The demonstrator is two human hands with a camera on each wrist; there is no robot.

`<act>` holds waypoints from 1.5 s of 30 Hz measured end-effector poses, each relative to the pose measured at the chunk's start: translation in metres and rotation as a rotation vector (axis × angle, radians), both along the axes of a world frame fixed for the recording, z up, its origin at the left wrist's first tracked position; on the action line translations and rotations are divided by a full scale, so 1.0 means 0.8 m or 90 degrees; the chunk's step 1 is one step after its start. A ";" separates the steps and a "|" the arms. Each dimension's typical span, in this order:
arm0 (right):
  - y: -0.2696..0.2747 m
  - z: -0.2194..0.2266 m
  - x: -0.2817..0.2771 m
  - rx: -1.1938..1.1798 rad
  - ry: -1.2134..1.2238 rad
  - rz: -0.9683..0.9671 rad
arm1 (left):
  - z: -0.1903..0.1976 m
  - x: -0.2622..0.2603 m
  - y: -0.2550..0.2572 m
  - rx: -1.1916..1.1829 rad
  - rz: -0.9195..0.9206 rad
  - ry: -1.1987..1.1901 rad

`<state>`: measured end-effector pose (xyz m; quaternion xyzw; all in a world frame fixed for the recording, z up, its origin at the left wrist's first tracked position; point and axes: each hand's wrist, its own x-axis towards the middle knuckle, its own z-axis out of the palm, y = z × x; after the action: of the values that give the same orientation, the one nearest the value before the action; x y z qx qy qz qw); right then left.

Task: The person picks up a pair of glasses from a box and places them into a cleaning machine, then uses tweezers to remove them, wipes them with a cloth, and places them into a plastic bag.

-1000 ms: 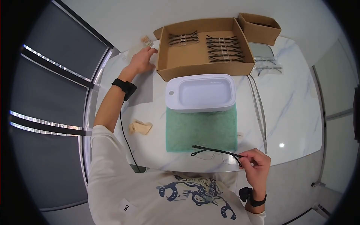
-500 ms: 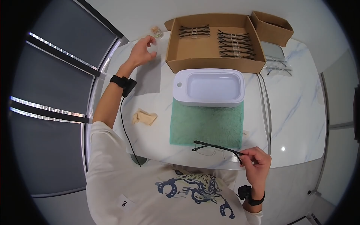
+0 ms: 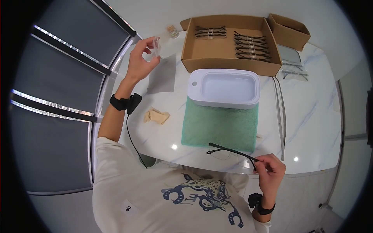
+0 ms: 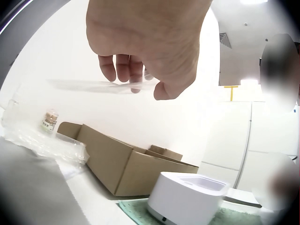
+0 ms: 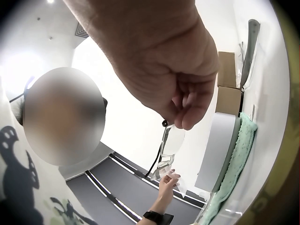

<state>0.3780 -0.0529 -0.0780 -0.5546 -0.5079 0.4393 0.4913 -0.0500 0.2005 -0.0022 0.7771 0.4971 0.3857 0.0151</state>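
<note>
A thin clear plastic sleeve (image 3: 156, 46) is pinched between thumb and fingers of my left hand (image 3: 140, 62), raised over the table's back left; the left wrist view shows the sleeve (image 4: 103, 86) side-on below the hand (image 4: 145, 42). Near the front edge, my right hand (image 3: 271, 171) pinches a pair of glasses with dark temples (image 3: 233, 150) by one end, the clear lenses hanging below. The right wrist view shows a lens (image 5: 174, 140) under the right hand (image 5: 164, 70).
A cardboard box (image 3: 217, 58) holds rows of wrapped glasses, with a smaller box (image 3: 289, 33) beside it. A white cleaner tub (image 3: 223, 87) stands on a green towel (image 3: 219, 126). A grey cloth (image 3: 162, 75), a beige cloth (image 3: 156, 116) and a corked jar (image 3: 172, 32) are at left.
My left hand has drawn back from beside the box and a clear sleeve now shows in its fingers. The right hand still pinches the glasses, nearly unmoved. The head view has shifted left.
</note>
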 end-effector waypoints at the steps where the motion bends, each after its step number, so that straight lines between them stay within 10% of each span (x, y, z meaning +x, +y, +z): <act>1: -0.001 -0.001 -0.001 0.011 0.006 -0.004 | 0.006 0.007 -0.013 0.012 -0.022 0.035; 13: 0.003 0.010 -0.009 0.140 0.079 -0.081 | 0.036 0.126 -0.128 0.003 -0.338 0.229; 45: -0.010 0.004 0.010 0.228 -0.063 -0.135 | 0.038 0.181 -0.158 -0.330 -0.474 0.138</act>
<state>0.3857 -0.0608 -0.0747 -0.5296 -0.5404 0.2600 0.5998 0.0948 0.0743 0.0283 0.9090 0.2630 0.1340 0.2941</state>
